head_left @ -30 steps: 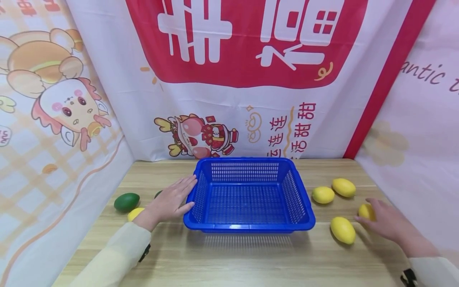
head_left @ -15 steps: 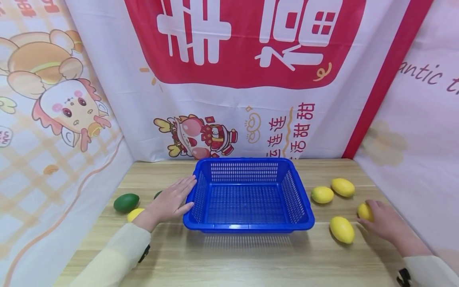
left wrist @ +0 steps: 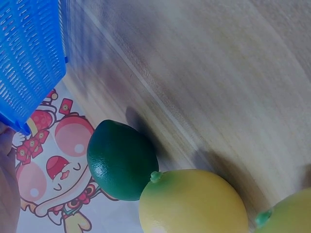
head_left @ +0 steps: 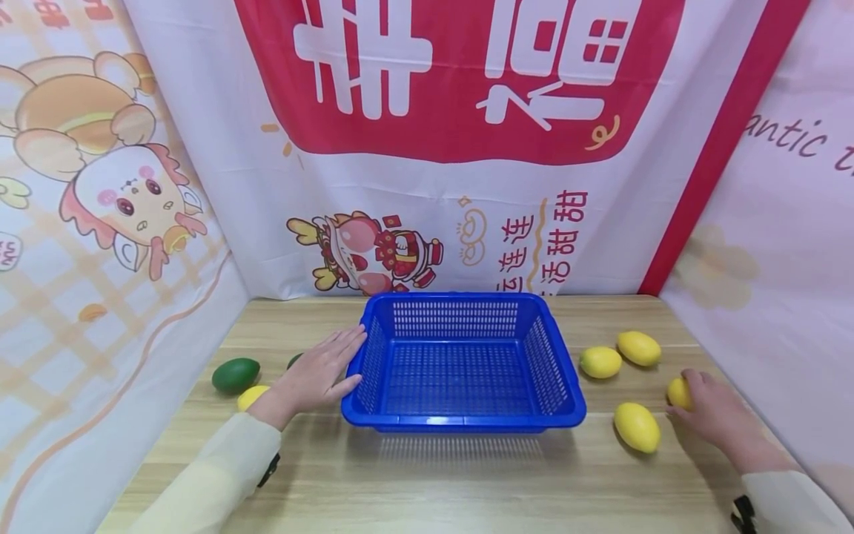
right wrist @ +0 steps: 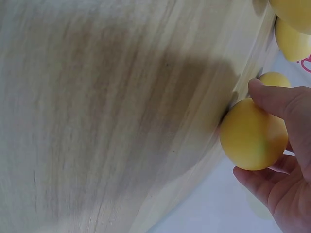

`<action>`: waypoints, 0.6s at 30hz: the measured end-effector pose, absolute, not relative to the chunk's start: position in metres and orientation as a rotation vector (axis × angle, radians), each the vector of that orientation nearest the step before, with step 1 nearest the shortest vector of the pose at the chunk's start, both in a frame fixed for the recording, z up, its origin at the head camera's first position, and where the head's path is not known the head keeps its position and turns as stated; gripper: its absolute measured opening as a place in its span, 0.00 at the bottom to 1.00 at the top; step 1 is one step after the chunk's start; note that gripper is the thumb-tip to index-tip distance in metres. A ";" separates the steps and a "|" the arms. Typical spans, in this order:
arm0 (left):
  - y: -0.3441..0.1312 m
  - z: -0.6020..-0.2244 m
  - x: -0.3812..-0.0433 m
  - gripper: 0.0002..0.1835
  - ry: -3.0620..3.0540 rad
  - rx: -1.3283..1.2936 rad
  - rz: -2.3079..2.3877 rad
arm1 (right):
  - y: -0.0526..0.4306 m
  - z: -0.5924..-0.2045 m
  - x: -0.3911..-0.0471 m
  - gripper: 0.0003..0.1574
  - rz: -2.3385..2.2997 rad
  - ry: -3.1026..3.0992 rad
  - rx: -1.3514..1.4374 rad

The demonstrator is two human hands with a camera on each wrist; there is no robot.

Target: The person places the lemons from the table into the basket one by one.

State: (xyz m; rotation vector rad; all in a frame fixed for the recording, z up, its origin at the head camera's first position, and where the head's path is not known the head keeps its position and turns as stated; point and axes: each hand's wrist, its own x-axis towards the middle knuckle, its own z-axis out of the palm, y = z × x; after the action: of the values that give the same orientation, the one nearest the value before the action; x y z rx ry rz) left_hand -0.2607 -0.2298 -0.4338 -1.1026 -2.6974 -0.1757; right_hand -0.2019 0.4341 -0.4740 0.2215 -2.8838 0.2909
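The thumb and fingers of the right hand (head_left: pixel 717 411) are clamped on a yellow lemon (right wrist: pixel 252 138), thumb on one side and fingers on the other; this lemon is at the right side of the wooden table (head_left: pixel 414 489), and I cannot tell if it touches the wood; the left hand (head_left: pixel 316 378) has its fingers stretched out close together and its thumb spread away, and the tips rest on the left rim of the blue basket (head_left: pixel 463 423); the basket sits upright in the middle, with little holes all over its walls, and its blue floor shows from side to side.

Near the basket's right wall is a second lemon (head_left: pixel 600 363), with a third lemon (head_left: pixel 639 348) just behind it; a fourth lemon (head_left: pixel 637 428) lies just beside the right hand; over on the left, a green fruit (head_left: pixel 236 376) lies beside a yellow fruit (head_left: pixel 250 397) partly hidden by the left arm.

At the back hangs a white cloth (head_left: pixel 347 178) with a red patch (head_left: pixel 460 137) and big white characters; below, small red characters are turned sideways, and I can read 连连 and 甜甜; the right cloth (head_left: pixel 774 222) shows "antic", its start lost at the fold.
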 end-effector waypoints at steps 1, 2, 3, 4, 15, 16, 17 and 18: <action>-0.230 -0.434 -0.261 0.39 -2.699 -1.102 -0.174 | 0.434 -0.474 -0.202 0.41 0.290 -2.890 0.220; -0.230 -0.434 -0.261 0.39 -2.699 -1.102 -0.171 | 0.435 -0.474 -0.203 0.41 0.289 -2.901 0.216; -0.230 -0.434 -0.261 0.39 -2.699 -1.103 -0.169 | 0.435 -0.473 -0.203 0.42 0.290 -2.912 0.213; -0.230 -0.434 -0.261 0.39 -2.698 -1.103 -0.168 | 0.435 -0.473 -0.203 0.42 0.292 -2.924 0.209; -0.229 -0.434 -0.261 0.39 -2.694 -1.101 -0.187 | 0.434 -0.472 -0.204 0.40 0.303 -2.954 0.221; -0.229 -0.434 -0.260 0.39 -2.694 -1.100 -0.187 | 0.434 -0.473 -0.204 0.40 0.303 -2.953 0.221; -0.229 -0.434 -0.261 0.39 -2.694 -1.100 -0.185 | 0.434 -0.473 -0.204 0.40 0.304 -2.955 0.224; -0.229 -0.434 -0.261 0.39 -2.693 -1.100 -0.184 | 0.434 -0.473 -0.204 0.40 0.305 -2.951 0.228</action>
State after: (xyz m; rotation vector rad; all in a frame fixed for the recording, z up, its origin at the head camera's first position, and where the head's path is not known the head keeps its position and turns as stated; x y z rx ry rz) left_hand -0.2605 -0.2287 -0.4343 -1.1002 -2.6934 -0.1843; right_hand -0.2040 0.4339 -0.4730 0.2276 -2.9512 0.3046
